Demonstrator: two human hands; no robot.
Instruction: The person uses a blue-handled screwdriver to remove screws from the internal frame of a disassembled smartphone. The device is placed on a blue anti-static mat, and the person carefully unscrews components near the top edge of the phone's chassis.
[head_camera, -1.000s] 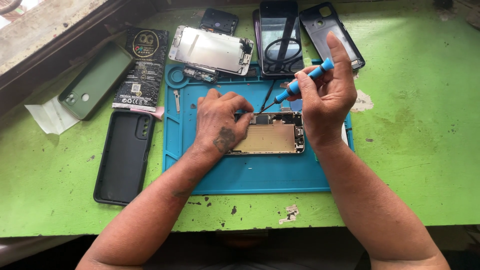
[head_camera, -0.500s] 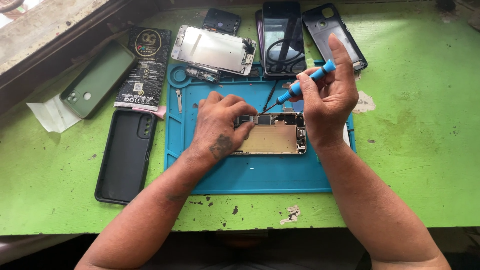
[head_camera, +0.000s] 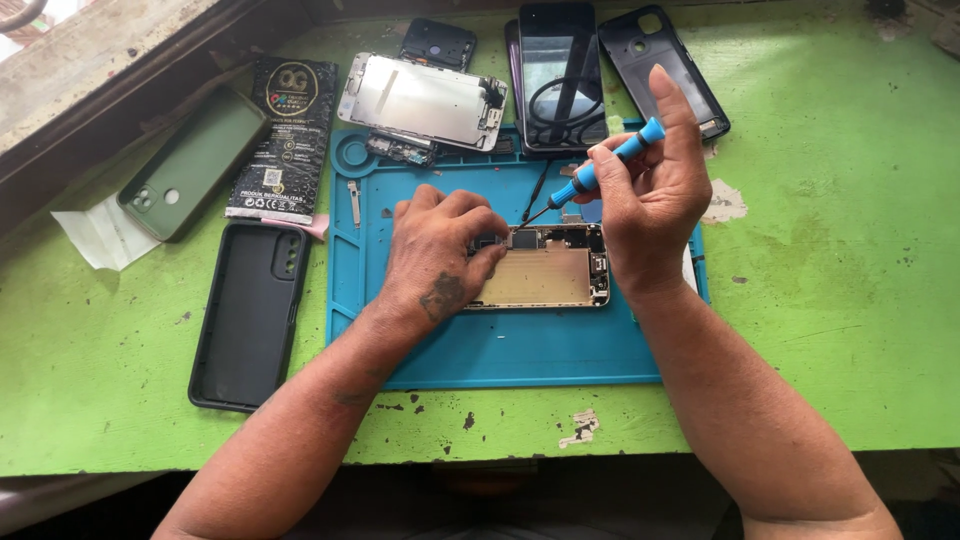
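Observation:
An opened phone body (head_camera: 545, 268) with a gold inner plate lies on a blue work mat (head_camera: 500, 340). My left hand (head_camera: 435, 250) rests on the phone's left end, fingers curled over its upper corner and pinning it down. My right hand (head_camera: 650, 195) grips a blue screwdriver (head_camera: 600, 170) between thumb and fingers, index finger raised. The dark tip slants down-left to the phone's top edge near my left fingertips.
A detached screen assembly (head_camera: 422, 100) lies at the mat's top edge. Behind it are a dark phone with a cable loop (head_camera: 560, 75) and a black back cover (head_camera: 665, 65). On the green table's left: a black case (head_camera: 250, 315), green case (head_camera: 190, 165), black packet (head_camera: 285, 135).
Both hands keep their hold. The view has shifted slightly; the screwdriver stays at the phone's top edge with only a small turn of the fingers.

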